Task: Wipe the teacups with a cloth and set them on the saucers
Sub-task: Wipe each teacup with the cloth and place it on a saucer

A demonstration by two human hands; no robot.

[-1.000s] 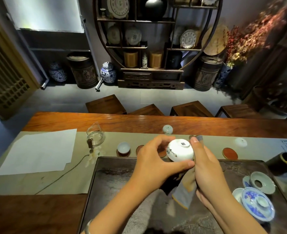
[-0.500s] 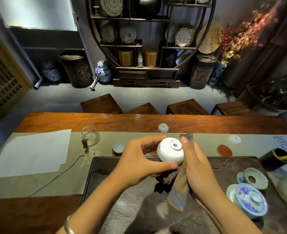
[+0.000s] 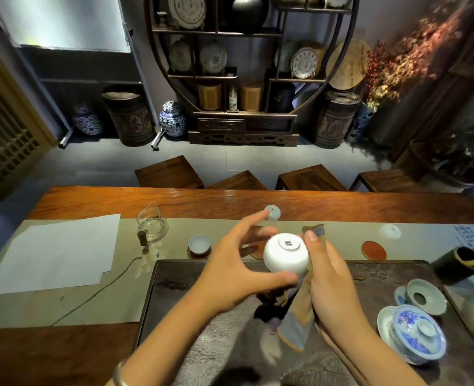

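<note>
Here, at nine o'clock, a smooth cup (image 3: pixel 199 243) is sitting on a round saucer (image 3: pixel 199 252). The left hand (image 3: pixel 230 270) is curling around a glossy, upturned white teacup (image 3: pixel 286 256) at centre; the right hand (image 3: pixel 329 282) is pinching a soft grey cloth (image 3: pixel 297 319) against it. At three o'clock, a flat red saucer (image 3: pixel 373 249) is lying bare.

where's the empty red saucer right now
In the head view the empty red saucer lies right of centre on the beige runner, just beyond the dark tea tray, with a white lid beside it.
</note>
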